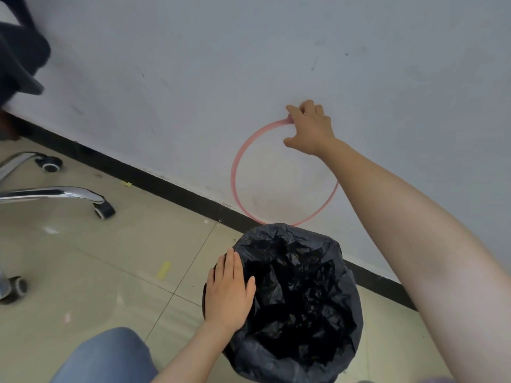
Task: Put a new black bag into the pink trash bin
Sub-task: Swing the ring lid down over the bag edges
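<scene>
Denim knee [110, 357] sits lowest in view, just left of the bin. Next comes the bin itself, fully wrapped by the black bag [298, 294], whose crinkled plastic lines the inside and folds over the rim so that no pink of the bin shows. The left hand [229, 291] lies flat and open on the bag's left edge, fingers together, pressing the plastic against the rim without gripping it. The bin stands on the tiled floor [110, 258], close to the black skirting [171, 186] at the foot of the wall [249, 51]. Beyond the bin, the right arm stretches out to a pink ring [235, 172] that leans upright against the wall, its lower edge hidden behind the bag. The right hand [309, 128] is closed around the ring's top, fingers pinching it. Off to the left, chrome chair legs [55, 193] with castors rest on the floor, well apart from the bin
</scene>
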